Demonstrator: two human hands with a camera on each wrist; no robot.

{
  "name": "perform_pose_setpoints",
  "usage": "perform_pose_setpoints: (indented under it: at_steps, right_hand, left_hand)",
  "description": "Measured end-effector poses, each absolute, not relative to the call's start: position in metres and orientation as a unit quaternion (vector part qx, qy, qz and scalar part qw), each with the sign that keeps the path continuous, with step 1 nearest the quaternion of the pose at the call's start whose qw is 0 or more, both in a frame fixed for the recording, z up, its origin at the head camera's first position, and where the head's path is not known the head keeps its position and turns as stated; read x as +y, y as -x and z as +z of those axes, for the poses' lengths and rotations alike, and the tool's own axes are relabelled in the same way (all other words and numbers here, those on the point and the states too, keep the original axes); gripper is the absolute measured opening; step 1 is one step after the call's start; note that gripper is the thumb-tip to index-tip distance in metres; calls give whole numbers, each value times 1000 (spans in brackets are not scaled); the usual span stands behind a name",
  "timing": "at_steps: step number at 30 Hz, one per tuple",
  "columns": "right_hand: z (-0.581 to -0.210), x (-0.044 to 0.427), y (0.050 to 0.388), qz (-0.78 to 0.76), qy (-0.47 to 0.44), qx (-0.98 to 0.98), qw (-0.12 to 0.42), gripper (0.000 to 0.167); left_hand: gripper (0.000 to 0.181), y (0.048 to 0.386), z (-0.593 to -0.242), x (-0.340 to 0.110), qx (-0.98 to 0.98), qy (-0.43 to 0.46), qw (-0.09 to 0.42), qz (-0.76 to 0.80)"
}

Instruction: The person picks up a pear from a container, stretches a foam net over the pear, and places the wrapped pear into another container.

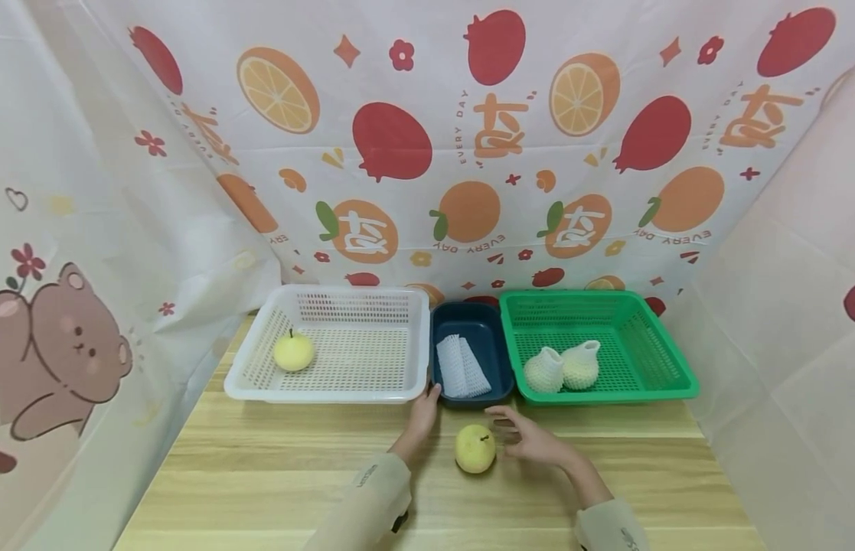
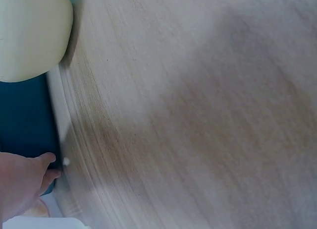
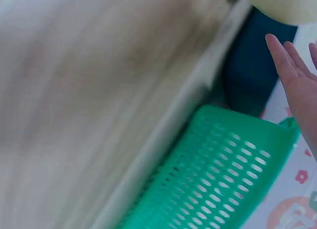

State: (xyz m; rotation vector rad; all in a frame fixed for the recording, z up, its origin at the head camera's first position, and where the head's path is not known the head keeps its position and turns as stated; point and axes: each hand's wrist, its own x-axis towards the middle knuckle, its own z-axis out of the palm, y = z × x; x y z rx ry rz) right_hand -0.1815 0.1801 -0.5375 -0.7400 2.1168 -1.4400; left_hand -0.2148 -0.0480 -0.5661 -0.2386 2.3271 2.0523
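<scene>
A yellow pear [image 1: 475, 449] stands on the wooden table between my two hands. My right hand [image 1: 530, 438] is just right of it, fingers spread and apart from it. In the right wrist view the fingers [image 3: 283, 60] look extended, with nothing held. My left hand [image 1: 423, 412] is at the front left corner of the dark blue tray [image 1: 484, 327], its fingertips against the tray's side; in the left wrist view the thumb and a finger [image 2: 42, 164] show there. White foam nets [image 1: 461, 367] lie inside that tray.
A white basket [image 1: 331, 396] at the left holds one pear [image 1: 293, 351]. At the right, a green basket [image 1: 606, 397] contains two pears in foam nets [image 1: 544, 371]. Printed curtains [image 1: 441, 275] close off the back and sides of the table [image 1: 296, 459].
</scene>
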Motion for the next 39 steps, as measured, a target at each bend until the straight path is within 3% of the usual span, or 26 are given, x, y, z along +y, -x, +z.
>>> perform_pose_setpoints:
  at_steps: [7, 14, 19, 26, 30, 33, 39]
  right_hand:
    - [-521, 165, 196, -508, 234, 817, 137, 32]
    - [-514, 138, 212, -504, 215, 833, 77, 27]
    - [-520, 120, 227, -514, 209, 831, 46, 27]
    - [-534, 102, 244, -530, 131, 837, 20, 24]
    - [-538, 96, 250, -516, 106, 850, 7, 25]
    - [-541, 94, 254, -501, 94, 860, 16, 27]
    - [-544, 90, 262, -470, 72, 878, 56, 28]
  left_hand:
    - [48, 217, -573, -48, 749, 78, 7, 658]
    - [58, 260, -694, -53, 741, 29, -75, 667]
    - [54, 272, -719, -56, 751, 18, -89, 654]
    - [58, 264, -695, -54, 756, 42, -62, 650]
    - [54, 239, -634, -51, 728, 29, -57, 682]
    - [51, 223, -588, -49, 722, 46, -26, 690]
    - [47, 215, -565, -47, 733, 62, -2, 677]
